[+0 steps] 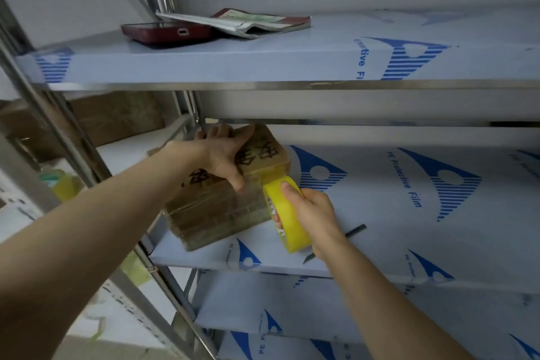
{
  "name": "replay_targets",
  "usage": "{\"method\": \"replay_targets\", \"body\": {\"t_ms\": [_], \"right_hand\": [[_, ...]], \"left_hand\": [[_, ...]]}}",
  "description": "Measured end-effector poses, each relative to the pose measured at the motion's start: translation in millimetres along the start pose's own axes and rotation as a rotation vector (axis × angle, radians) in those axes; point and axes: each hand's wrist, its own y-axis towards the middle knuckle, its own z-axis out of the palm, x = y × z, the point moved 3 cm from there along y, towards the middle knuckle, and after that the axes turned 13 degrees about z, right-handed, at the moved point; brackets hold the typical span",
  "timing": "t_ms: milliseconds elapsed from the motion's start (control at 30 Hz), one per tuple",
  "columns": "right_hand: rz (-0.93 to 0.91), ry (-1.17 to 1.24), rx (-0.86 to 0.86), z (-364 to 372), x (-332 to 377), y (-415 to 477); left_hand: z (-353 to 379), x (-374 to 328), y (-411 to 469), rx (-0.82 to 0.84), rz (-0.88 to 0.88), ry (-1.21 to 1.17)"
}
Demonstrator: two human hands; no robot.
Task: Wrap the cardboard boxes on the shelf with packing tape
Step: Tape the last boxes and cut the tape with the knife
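A stack of flattened brown cardboard boxes (216,213) with black handwriting lies at the left end of the middle shelf (409,213), wrapped in clear tape. My left hand (225,155) grips the stack from above, fingers over its far edge and thumb on the near side. My right hand (312,213) holds a yellow roll of packing tape (289,231) against the stack's right side. A strip of tape runs from the roll onto the stack.
On the upper shelf (263,58) lie a dark red phone (169,32) and an open booklet (242,22). A black pen-like tool (355,229) lies on the middle shelf behind my right wrist. Metal posts (73,137) stand at left, with more cardboard (117,117) beyond.
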Motion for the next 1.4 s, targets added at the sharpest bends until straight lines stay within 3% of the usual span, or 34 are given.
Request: {"method": "replay_targets", "body": {"t_ms": [100,267,367,433,567,600,767,867,967,1100,1267,1400], "right_hand": [[-0.003,0.040,0.082,-9,13,-22],[-0.117,0.095,0.352,-17,44,-54],[-0.125,0.068,0.311,-6,55,-47],[-0.125,0.065,0.248,6,63,-33],[-0.099,0.079,0.140,35,88,12],[-0.089,0.085,0.125,41,95,23],[-0.090,0.016,0.014,51,104,71],[-0.100,-0.029,-0.079,51,98,85],[-0.065,-0.103,-0.112,52,90,87],[-0.041,0.007,-0.090,51,79,78],[-0.063,-0.050,-0.208,42,83,45],[-0.017,-0.053,-0.171,21,62,8]], "left_hand": [[-4,2,-6,0.020,0.045,-0.200],[-6,6,-15,0.220,0.160,-0.802],[4,11,-10,0.325,0.221,-0.897],[2,21,-5,0.208,0.181,-0.817],[1,37,16,-0.236,0.112,-0.111],[8,32,20,-0.282,0.142,-0.055],[54,-4,9,0.084,0.190,-0.202],[77,-8,10,0.193,0.178,-0.127],[93,-9,18,0.136,0.182,-0.058],[100,-6,18,0.007,0.201,-0.064],[100,-9,14,-0.038,0.182,-0.085],[98,-10,12,-0.048,0.167,-0.096]]}}
